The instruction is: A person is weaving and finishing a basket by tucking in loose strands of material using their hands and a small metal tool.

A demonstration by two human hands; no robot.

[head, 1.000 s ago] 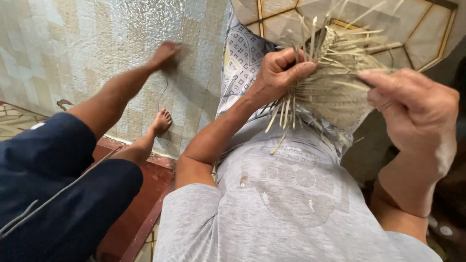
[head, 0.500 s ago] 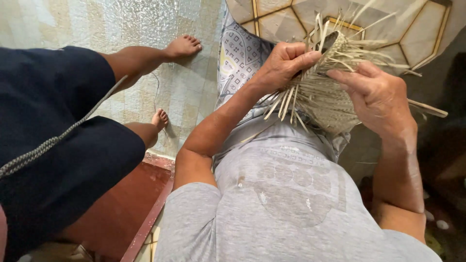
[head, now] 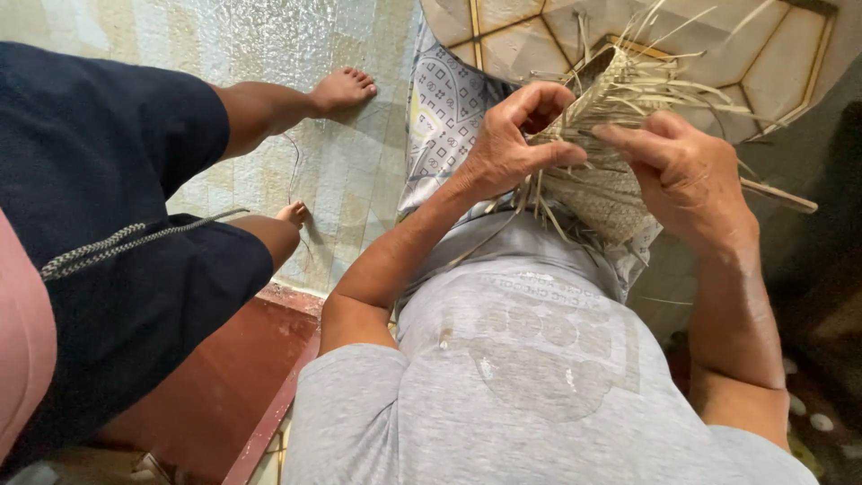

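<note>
A floor of pale, glossy tiles (head: 296,54) is filling the upper left of the head view, and a tile with gold-lined hexagons (head: 718,45) is lying at the top right. Below it, a red-brown step (head: 224,395) is running along the lower left.

We are looking down at a half-woven piece of straw-coloured strips (head: 602,171), held just above our lap over a patterned cloth (head: 449,117). Loose strip ends are fanning upward and to the right, and others are hanging below the woven part.

Our left hand (head: 507,148) is curling around the near edge of the weave, thumb and forefinger pinching a bundle of strips. Our right hand (head: 687,171) is lying over the right side of the weave, the forefinger stretched flat across the strips toward the left thumb; the remaining fingers are bending around the piece, though we cannot tell how firmly.

At left, another person's bare legs and dark shorts (head: 108,224) are standing well apart from the weave.
</note>
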